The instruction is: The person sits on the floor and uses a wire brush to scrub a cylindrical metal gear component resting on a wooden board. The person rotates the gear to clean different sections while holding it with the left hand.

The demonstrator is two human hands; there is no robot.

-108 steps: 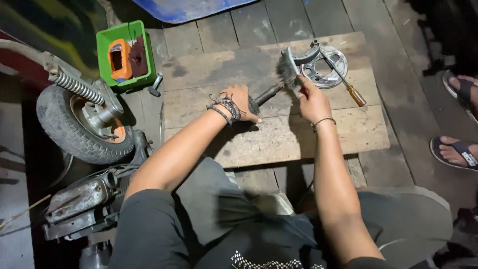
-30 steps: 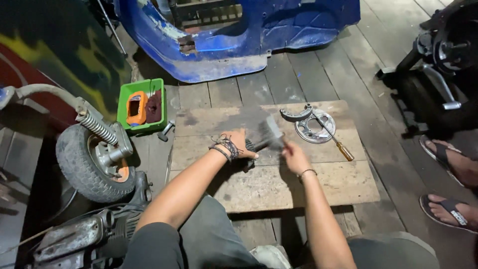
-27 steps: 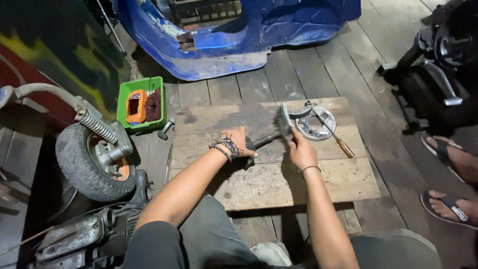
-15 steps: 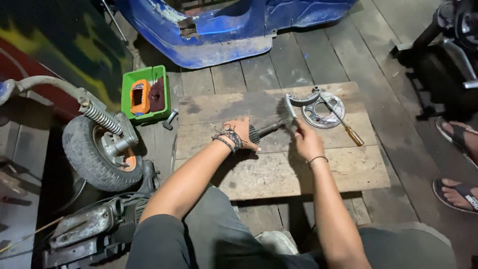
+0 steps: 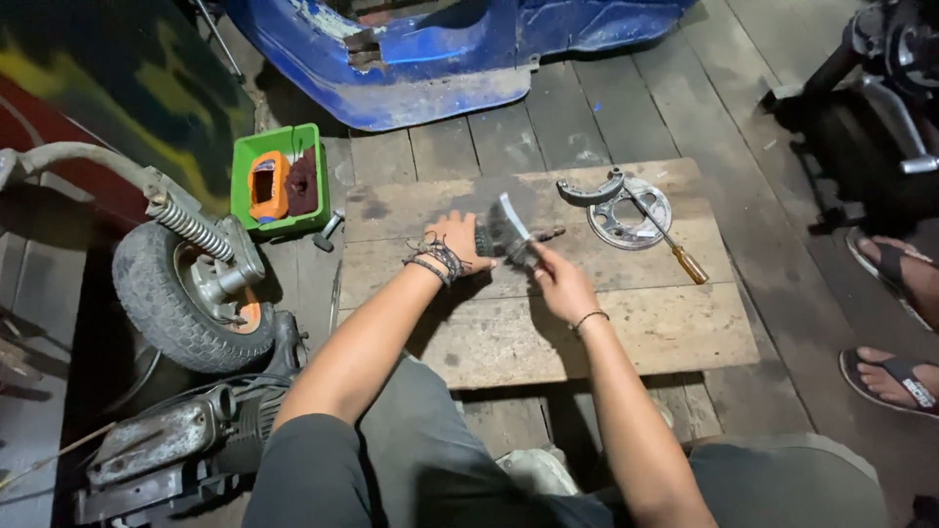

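Observation:
My left hand (image 5: 456, 241), with dark cords round its wrist, presses a dark geared shaft (image 5: 544, 235) down on the wooden board (image 5: 626, 337). My right hand (image 5: 559, 284) holds a wire brush (image 5: 509, 227), its bristles lying over the shaft just right of my left fingers. Only the shaft's far tip shows past the brush. A curved brake shoe (image 5: 588, 190), a round metal plate (image 5: 629, 211) and a screwdriver with an amber handle (image 5: 678, 252) lie at the board's far right, apart from both hands.
A green box (image 5: 280, 180) holding an orange item stands left of the board. Beyond it are a small wheel with a spring (image 5: 186, 293) and an engine (image 5: 166, 452). Blue bodywork (image 5: 440, 68) lies ahead. Another person's sandalled feet (image 5: 895, 323) are at the right.
My right hand has drawn the brush back along the shaft, from its far end near the brake shoe to right beside my left fingers. My left hand keeps its hold.

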